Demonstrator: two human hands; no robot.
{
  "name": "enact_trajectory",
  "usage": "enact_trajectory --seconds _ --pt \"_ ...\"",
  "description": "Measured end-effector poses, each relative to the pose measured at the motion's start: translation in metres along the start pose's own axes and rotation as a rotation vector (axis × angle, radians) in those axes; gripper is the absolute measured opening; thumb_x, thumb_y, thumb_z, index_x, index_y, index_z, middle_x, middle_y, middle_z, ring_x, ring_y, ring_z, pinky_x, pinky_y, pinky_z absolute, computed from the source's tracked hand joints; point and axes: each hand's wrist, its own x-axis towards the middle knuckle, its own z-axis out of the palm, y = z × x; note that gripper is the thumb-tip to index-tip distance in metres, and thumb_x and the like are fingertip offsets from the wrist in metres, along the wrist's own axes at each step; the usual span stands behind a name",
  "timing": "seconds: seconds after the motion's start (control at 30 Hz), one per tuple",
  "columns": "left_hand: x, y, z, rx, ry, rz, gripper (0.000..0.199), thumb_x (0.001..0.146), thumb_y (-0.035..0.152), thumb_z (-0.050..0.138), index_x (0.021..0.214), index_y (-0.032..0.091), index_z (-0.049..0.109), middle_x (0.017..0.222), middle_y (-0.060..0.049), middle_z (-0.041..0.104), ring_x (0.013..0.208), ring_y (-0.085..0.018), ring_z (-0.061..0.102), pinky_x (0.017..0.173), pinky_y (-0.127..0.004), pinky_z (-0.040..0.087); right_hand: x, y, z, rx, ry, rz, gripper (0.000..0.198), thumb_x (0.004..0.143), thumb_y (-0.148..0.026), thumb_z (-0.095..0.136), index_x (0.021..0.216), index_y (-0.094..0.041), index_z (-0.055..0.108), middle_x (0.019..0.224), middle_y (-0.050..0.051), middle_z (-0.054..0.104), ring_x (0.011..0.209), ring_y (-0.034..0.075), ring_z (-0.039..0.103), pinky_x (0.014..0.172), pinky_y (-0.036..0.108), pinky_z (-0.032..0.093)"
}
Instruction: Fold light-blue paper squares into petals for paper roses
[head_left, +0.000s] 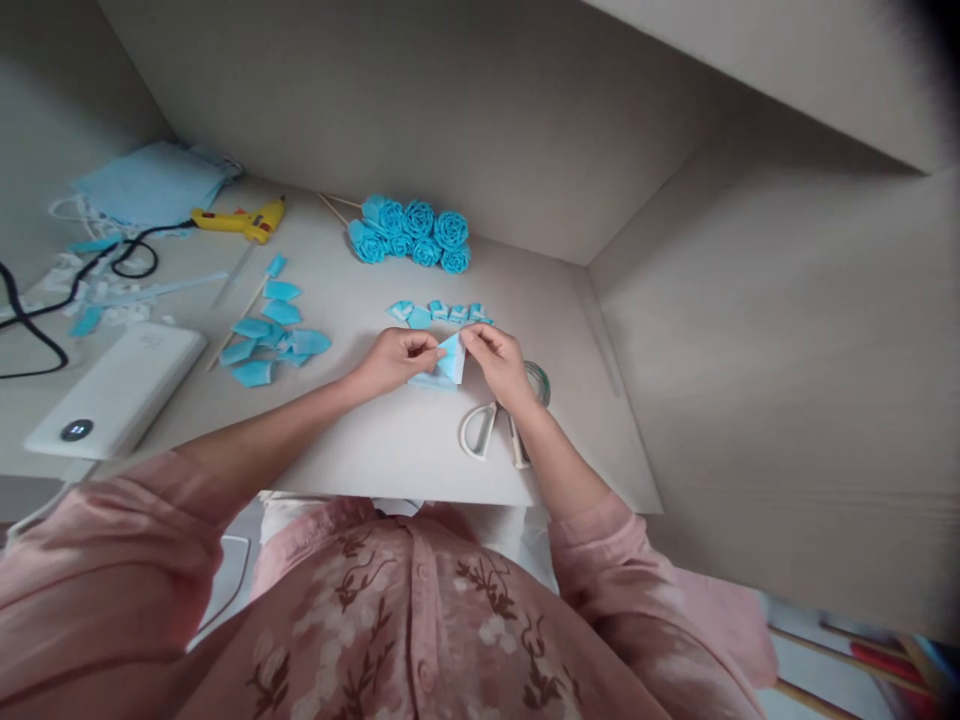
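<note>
Between both hands is a folded piece of light blue and white mask fabric point(452, 361), held just above the tabletop. My left hand point(396, 360) pinches its left side with thumb and forefinger. The upper right corner is gripped by my right hand point(495, 362). Just beyond the hands lies a row of small folded blue pieces point(439, 313). Scissors with white handles point(478, 432) lie partly under my right forearm. To the left of my left hand are several loose blue petal pieces point(259, 345) and a thin wooden stick point(238, 322) with a blue tip.
Finished blue fabric roses point(412, 235) on sticks lie at the back. A yellow glue gun point(244, 220), its black cord, and a stack of blue masks point(154, 185) are at the back left. A white power bank point(120, 390) sits front left; scraps lie behind it. Panels wall the table.
</note>
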Motion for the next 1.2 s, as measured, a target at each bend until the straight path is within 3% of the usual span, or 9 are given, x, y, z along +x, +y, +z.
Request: enact_trajectory --seconds 0.17,0.33,0.53,0.67,0.73,0.9,0.97,1.07,1.2 --pt "0.002 -0.003 -0.001 0.0 0.086 0.006 0.033 0.08 0.042 0.061 0.061 0.015 0.059 0.052 0.002 0.052 0.047 -0.007 0.04 0.047 -0.02 0.03 0.001 0.0 0.0 0.097 -0.114 0.047 0.032 0.082 -0.053 0.067 0.081 -0.021 0.063 0.072 -0.003 0.056 0.069 0.012 0.051 0.069 0.026 0.042" --pt "0.001 -0.004 0.001 -0.027 0.039 -0.038 0.033 0.079 0.044 0.061 0.063 0.016 0.058 0.054 0.002 0.054 0.047 -0.007 0.041 0.045 -0.02 0.03 0.001 0.006 0.002 0.039 -0.088 0.018 0.025 0.079 -0.044 0.072 0.079 -0.02 0.061 0.066 -0.005 0.048 0.061 0.01 0.044 0.06 0.025 0.037" --pt "0.002 -0.003 -0.001 -0.065 -0.029 -0.062 0.038 0.076 0.047 0.066 0.058 0.016 0.052 0.051 0.003 0.051 0.046 -0.006 0.041 0.045 -0.019 0.03 0.0 0.008 0.002 0.015 -0.113 0.011 0.034 0.085 -0.042 0.066 0.113 -0.024 0.061 0.075 -0.003 0.059 0.067 0.013 0.055 0.067 0.029 0.046" --pt "0.004 -0.001 -0.005 -0.202 0.014 -0.146 0.037 0.074 0.049 0.069 0.064 0.016 0.056 0.058 0.001 0.059 0.049 -0.007 0.047 0.048 -0.019 0.037 0.0 0.004 -0.003 -0.074 -0.026 -0.126 0.038 0.093 -0.036 0.055 0.129 -0.027 0.055 0.104 0.005 0.068 0.096 0.018 0.063 0.087 0.035 0.051" --pt "0.004 0.001 -0.007 -0.278 0.045 -0.169 0.038 0.072 0.049 0.07 0.064 0.016 0.055 0.059 0.001 0.059 0.05 -0.007 0.049 0.05 -0.019 0.038 0.0 0.001 -0.005 -0.134 -0.02 -0.202 0.04 0.091 -0.029 0.054 0.131 -0.029 0.055 0.126 0.007 0.064 0.117 0.021 0.058 0.095 0.037 0.05" --pt "0.004 0.004 -0.008 -0.33 0.054 -0.199 0.037 0.072 0.048 0.071 0.064 0.016 0.054 0.057 0.002 0.058 0.049 -0.007 0.048 0.049 -0.02 0.037 -0.002 -0.004 -0.006 -0.349 -0.075 -0.319 0.036 0.087 -0.017 0.058 0.118 -0.032 0.066 0.142 0.004 0.055 0.134 0.023 0.048 0.108 0.046 0.043" --pt "0.004 0.003 -0.007 -0.324 0.042 -0.202 0.036 0.072 0.047 0.071 0.064 0.016 0.054 0.056 0.002 0.057 0.049 -0.007 0.048 0.049 -0.019 0.037 -0.002 -0.002 -0.005 -0.399 -0.086 -0.353 0.026 0.086 -0.018 0.062 0.105 -0.032 0.072 0.14 0.003 0.057 0.132 0.024 0.049 0.112 0.048 0.038" --pt "0.004 0.002 -0.006 -0.303 0.031 -0.203 0.037 0.071 0.047 0.072 0.064 0.016 0.054 0.056 0.002 0.058 0.049 -0.006 0.048 0.048 -0.019 0.038 -0.001 0.002 -0.005 -0.397 -0.087 -0.351 0.01 0.085 -0.024 0.068 0.088 -0.031 0.075 0.133 0.002 0.06 0.128 0.024 0.052 0.108 0.047 0.042" --pt "0.004 0.001 -0.006 -0.247 0.045 -0.167 0.037 0.072 0.048 0.07 0.062 0.016 0.053 0.056 0.002 0.058 0.049 -0.007 0.048 0.048 -0.019 0.038 -0.001 0.004 -0.005 -0.36 -0.073 -0.302 0.006 0.086 -0.03 0.069 0.086 -0.029 0.075 0.129 0.004 0.062 0.124 0.023 0.055 0.11 0.047 0.038"
